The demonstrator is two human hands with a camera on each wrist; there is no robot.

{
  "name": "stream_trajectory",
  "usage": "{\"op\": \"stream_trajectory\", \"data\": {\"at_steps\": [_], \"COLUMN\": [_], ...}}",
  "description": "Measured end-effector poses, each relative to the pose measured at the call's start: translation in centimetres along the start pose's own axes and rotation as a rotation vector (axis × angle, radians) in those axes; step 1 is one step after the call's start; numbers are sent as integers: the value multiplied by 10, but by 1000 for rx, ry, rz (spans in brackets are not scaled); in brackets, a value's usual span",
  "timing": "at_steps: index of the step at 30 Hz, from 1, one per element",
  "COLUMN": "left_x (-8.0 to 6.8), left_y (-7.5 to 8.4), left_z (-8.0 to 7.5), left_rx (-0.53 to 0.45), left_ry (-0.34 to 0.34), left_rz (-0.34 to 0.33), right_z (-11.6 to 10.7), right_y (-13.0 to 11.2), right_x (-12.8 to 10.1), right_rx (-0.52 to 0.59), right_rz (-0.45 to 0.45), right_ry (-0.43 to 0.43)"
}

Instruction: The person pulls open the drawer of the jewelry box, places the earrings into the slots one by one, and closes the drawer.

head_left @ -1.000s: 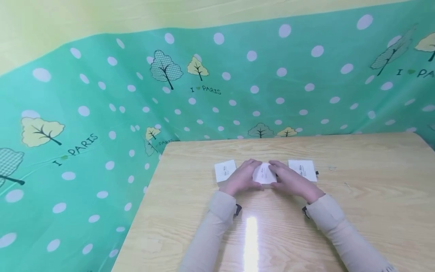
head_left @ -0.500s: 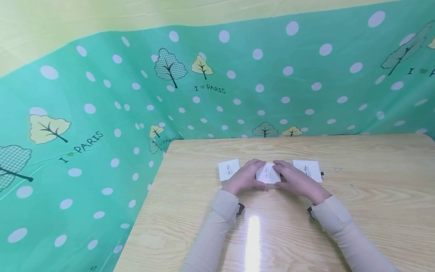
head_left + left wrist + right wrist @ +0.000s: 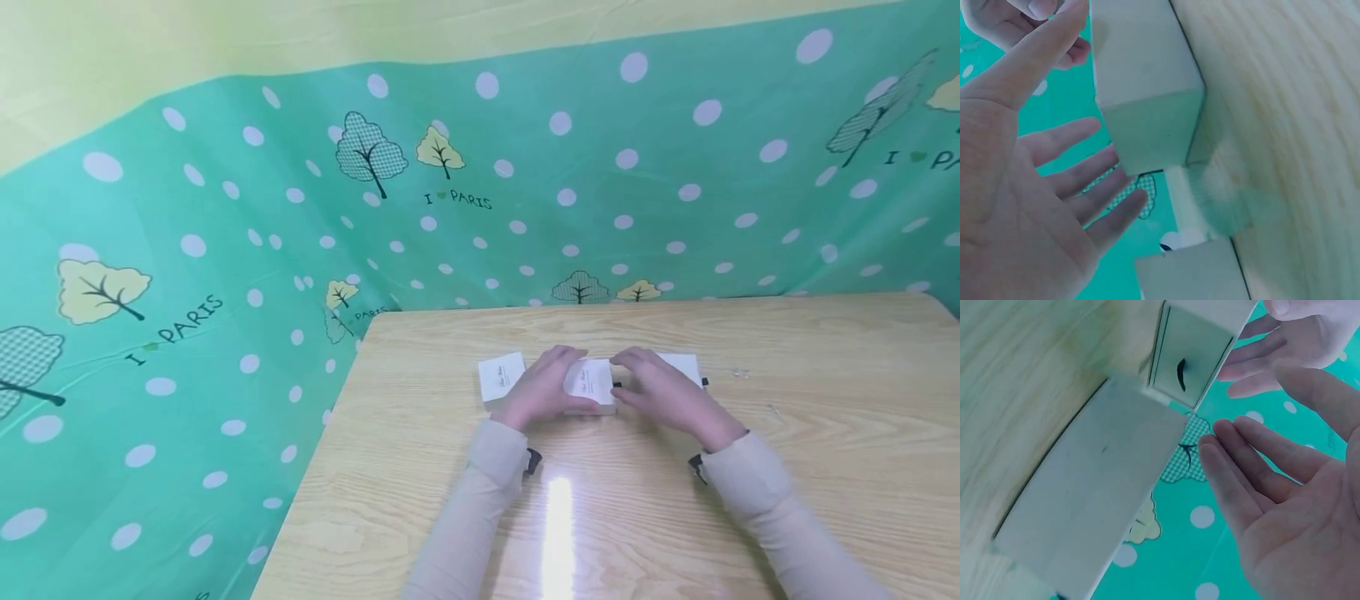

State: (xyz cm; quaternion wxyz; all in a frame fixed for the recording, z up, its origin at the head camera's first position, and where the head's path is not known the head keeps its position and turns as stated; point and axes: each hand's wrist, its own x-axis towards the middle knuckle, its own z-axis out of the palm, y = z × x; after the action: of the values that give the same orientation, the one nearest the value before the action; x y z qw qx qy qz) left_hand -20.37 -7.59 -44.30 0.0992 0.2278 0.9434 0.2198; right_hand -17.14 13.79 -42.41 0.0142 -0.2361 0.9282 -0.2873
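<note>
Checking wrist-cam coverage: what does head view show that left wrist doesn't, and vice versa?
Head only: the whole wooden table, three white boxes in a row, the left box, the right box partly behind the right hand, both sleeves, and the "I PARIS" lettering on the backdrop. Left wrist only: the left hand from the palm side, fingers straight and spread beside the middle box's plain side wall. Both: the middle box, the table and the green dotted backdrop.

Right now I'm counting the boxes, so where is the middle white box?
In the head view the middle white box sits on the wooden table between the left hand and right hand, with another white box on either side.
</note>
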Motion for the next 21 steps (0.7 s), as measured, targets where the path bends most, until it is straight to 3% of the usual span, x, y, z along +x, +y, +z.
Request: {"op": "stream_trajectory", "data": {"at_steps": [12, 21], "left_x": [9, 16], "left_y": [16, 30], "left_z": [6, 9], "left_rx": [-19, -6], "left_ry": [83, 61], "left_rz": [97, 144], "right_z": [-13, -30], "right_y": [13, 23], "right_x": [-14, -25], "right_rx": [12, 11], "right_rz": [51, 88], "right_ry": [36, 38]}}
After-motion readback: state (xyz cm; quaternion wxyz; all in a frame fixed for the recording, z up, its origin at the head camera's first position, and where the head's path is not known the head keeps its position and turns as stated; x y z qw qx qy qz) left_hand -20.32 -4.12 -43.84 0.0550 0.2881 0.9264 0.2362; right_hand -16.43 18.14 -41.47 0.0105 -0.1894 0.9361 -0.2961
